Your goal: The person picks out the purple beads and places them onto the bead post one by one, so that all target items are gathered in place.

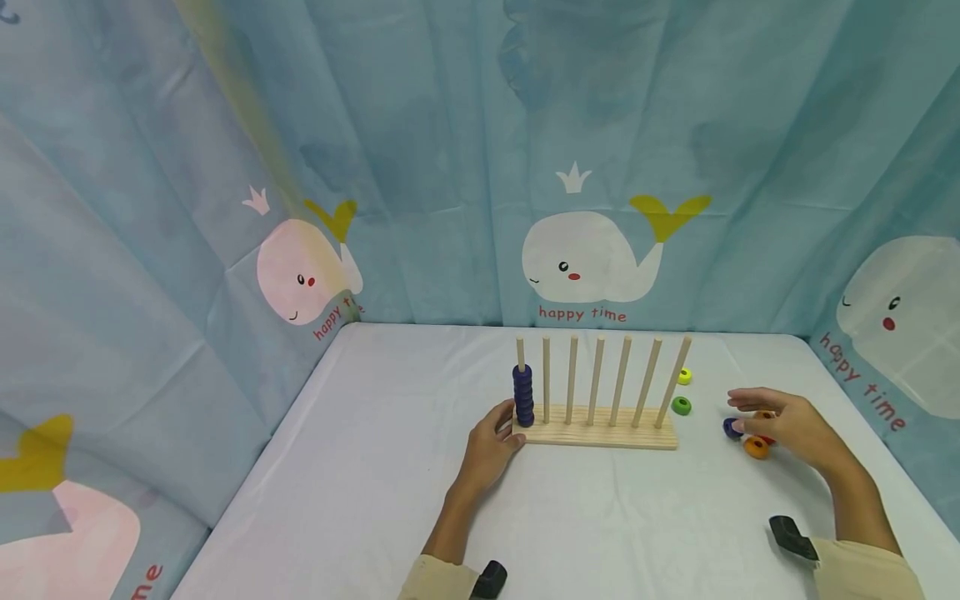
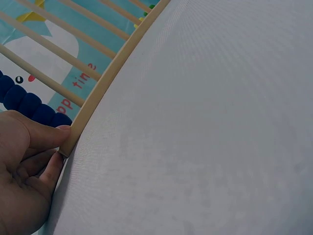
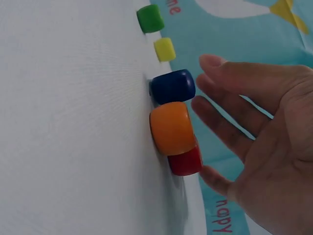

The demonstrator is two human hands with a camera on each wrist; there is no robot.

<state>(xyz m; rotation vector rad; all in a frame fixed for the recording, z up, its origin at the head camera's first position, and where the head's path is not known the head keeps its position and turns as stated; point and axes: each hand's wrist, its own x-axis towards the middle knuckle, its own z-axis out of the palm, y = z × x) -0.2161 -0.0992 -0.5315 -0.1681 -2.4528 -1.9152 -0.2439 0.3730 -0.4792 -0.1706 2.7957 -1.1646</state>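
Observation:
A wooden rack (image 1: 592,435) with several upright pegs stands on the table, and dark blue beads (image 1: 523,398) are stacked on its leftmost peg. At that end, my left hand (image 1: 485,450) grips the base between thumb and fingers, as the left wrist view also shows. My right hand (image 1: 802,429) hovers over a loose cluster at the right, fingers loosely extended and holding nothing. In the right wrist view, a dark blue bead (image 3: 173,86) lies just off the thumb and fingertips. Beside it are an orange bead (image 3: 172,128) and a red bead (image 3: 186,161), partly hidden behind the orange one.
A green bead (image 1: 681,406) and a yellow bead (image 1: 684,377) lie just past the rack's right end. White cloth covers the table (image 1: 337,483). A blue curtain (image 1: 442,167) with printed whales hangs along the back and sides.

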